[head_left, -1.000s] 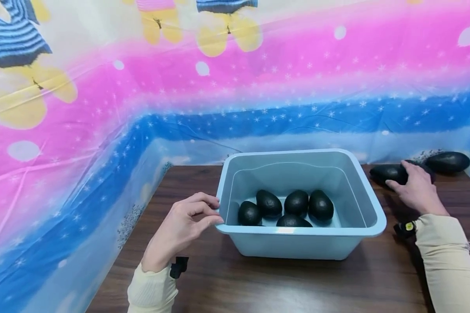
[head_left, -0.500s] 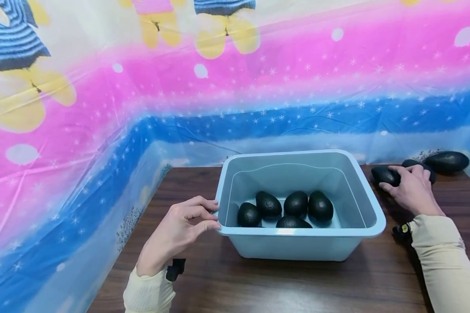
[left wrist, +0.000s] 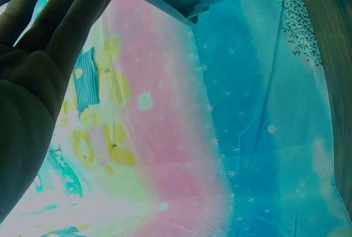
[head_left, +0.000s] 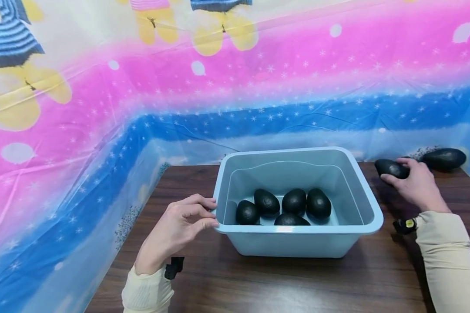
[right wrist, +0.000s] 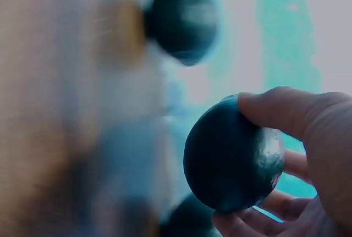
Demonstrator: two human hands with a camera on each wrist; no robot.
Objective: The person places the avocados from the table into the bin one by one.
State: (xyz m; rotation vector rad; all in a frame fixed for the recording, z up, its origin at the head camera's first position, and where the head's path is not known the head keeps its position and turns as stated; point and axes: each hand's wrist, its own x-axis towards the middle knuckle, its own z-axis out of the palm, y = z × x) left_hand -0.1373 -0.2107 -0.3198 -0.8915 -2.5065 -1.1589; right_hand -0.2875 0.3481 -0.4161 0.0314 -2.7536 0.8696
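Observation:
In the head view a dark avocado is held between the thumb and fingers of my right hand, at the back right of the table. The right wrist view shows that avocado up close, gripped at its sides. My left hand pinches the rim at the near left corner of a light blue plastic tub. Several avocados lie on the tub's floor; the near one is partly hidden by the front wall. Another avocado lies beyond my right hand.
The dark wooden table meets a patterned pink and blue cloth at the back and left. In the right wrist view two further avocados show, one at the top and one partly hidden below.
My right hand has shifted from over the avocados at the back right to grip the leftmost one, which now sits slightly higher and farther right. My left hand stays at the tub's rim.

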